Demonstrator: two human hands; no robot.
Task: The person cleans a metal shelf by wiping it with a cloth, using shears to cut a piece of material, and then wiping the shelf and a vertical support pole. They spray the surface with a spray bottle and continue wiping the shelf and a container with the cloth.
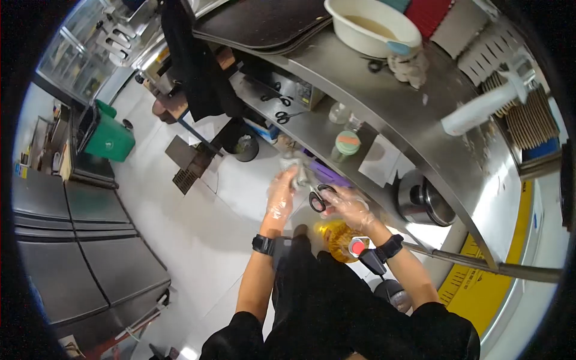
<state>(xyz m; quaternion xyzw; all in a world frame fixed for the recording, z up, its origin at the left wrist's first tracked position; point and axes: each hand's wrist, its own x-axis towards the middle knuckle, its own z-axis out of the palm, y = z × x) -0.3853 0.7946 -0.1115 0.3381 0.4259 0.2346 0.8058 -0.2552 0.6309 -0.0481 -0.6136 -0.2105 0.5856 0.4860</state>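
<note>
Both of my hands wear clear plastic gloves. My right hand (349,207) is closed around black-handled scissors (316,201), whose blades point up toward my left hand. My left hand (280,195) has its fingers closed on a pale, crumpled item (294,169); blur hides what kind it is. The scissor blades overlap this item's lower right side. Below my right hand a large bottle of yellow oil (338,237) with a red cap stands on the floor, close to my legs.
A steel worktable (384,102) curves along the right, bearing a white basin (372,27). Its lower shelf holds more scissors (285,116), a green-lidded jar (347,144) and a steel pot (425,201). A black bin (245,148) and green bin (109,135) stand left.
</note>
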